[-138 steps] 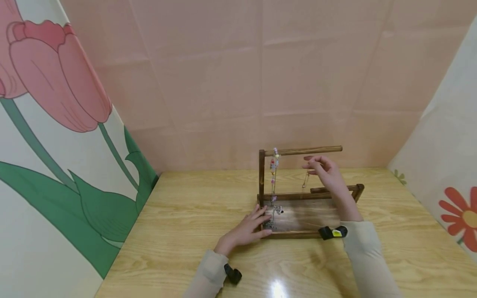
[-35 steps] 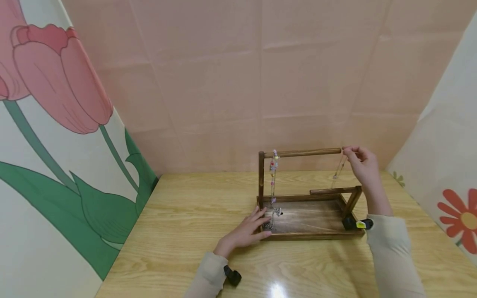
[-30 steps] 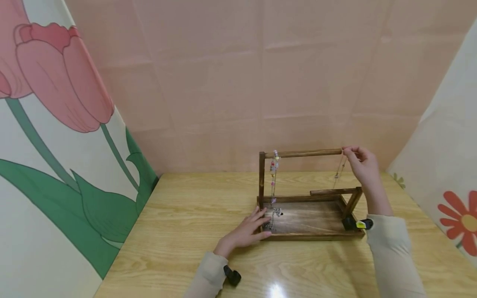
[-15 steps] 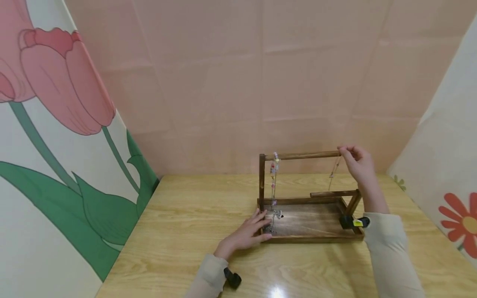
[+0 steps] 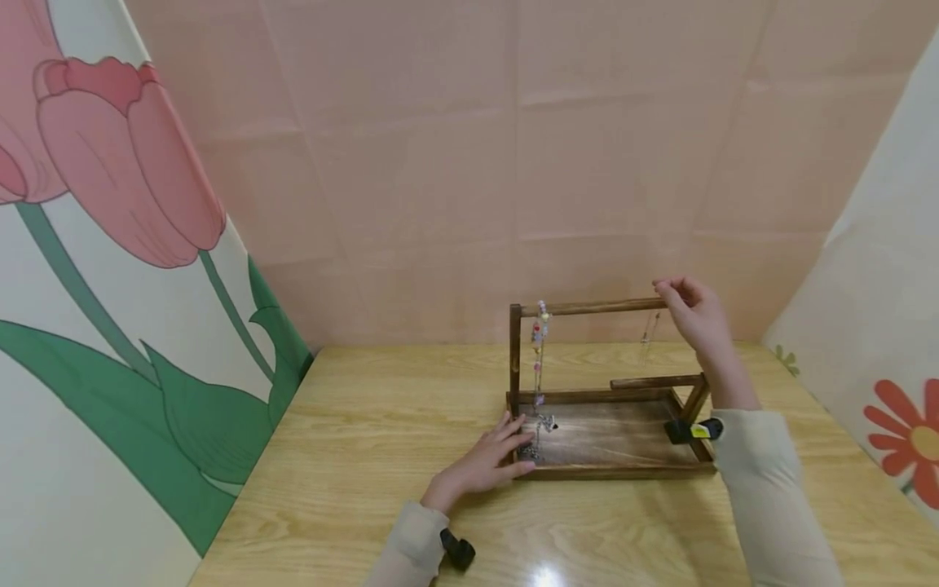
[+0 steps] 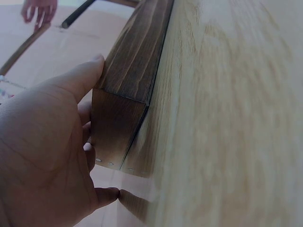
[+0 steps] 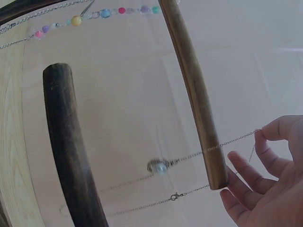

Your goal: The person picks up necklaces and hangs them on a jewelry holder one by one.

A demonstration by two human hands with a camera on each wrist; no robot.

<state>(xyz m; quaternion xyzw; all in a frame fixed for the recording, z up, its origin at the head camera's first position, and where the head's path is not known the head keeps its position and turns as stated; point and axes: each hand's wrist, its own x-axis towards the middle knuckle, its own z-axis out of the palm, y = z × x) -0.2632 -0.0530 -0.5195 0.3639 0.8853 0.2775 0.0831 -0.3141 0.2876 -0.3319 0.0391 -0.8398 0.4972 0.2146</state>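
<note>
My right hand (image 5: 698, 316) is at the free end of the upper wooden rod (image 5: 601, 307) of a jewelry stand. In the right wrist view, its thumb and index finger pinch a thin chain necklace (image 7: 160, 166) with a pearl-like pendant; the strands run on both sides of the rod's tip. My left hand (image 5: 480, 461) rests with spread fingers at the left end of the stand's tray (image 5: 616, 472); the left wrist view shows the thumb against the tray's corner. A beaded necklace (image 5: 538, 350) hangs from the rod's left part, its silver chain reaching into the tray.
A shorter, lower rod (image 5: 653, 381) juts leftward from the stand's right post (image 5: 693, 399), beneath the right hand. The stand is on a wood-grain table (image 5: 381, 408). A pink backdrop (image 5: 411, 204) stands behind, with flower-printed panels at both sides.
From below the upper rod's middle, my right hand went right to its free end, then slightly left over the tip, with the pendant necklace. My left hand has stayed at the tray.
</note>
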